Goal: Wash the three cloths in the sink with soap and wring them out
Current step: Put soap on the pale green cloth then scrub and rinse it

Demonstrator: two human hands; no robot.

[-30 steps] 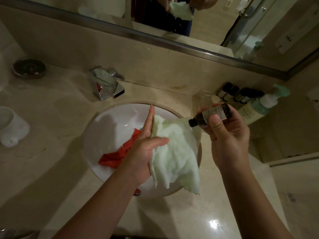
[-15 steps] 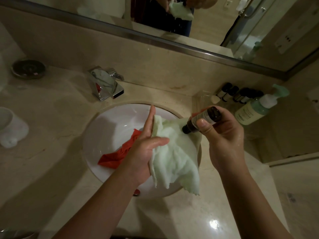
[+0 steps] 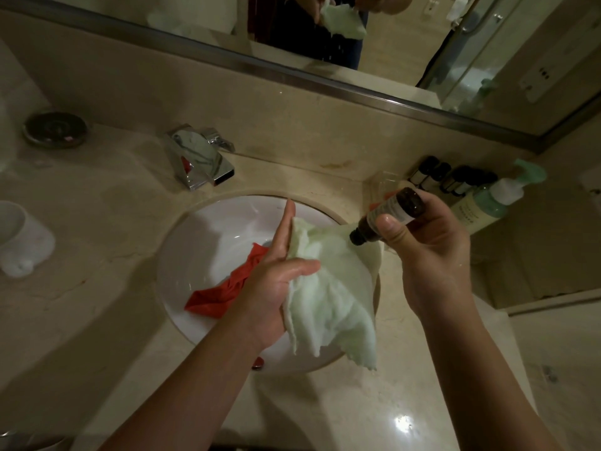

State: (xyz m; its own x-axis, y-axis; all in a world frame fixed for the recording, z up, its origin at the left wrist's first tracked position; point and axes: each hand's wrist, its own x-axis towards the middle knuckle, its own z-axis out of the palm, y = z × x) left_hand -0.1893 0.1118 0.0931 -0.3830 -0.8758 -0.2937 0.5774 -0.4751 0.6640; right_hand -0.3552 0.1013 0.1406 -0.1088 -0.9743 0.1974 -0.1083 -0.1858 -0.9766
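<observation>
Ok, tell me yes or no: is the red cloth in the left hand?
No, the red cloth lies in the white sink basin, while the left hand holds the pale green terry cloth.

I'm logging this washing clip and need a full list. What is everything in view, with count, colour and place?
pale green cloth: 1, over the sink, draped on the left hand
red cloth: 1, in the basin
sink: 1, white, set in the beige counter
small bottle: 1, dark brown, tipped onto the green cloth
faucet: 1, chrome, behind the sink
pump bottle: 1, green, right
small dark bottles: row, count unclear, by the wall
cup: 1, white, left
round dish: 1, dark, far left
mirror: 1, above
left hand: holds cloth
right hand: grips bottle
</observation>
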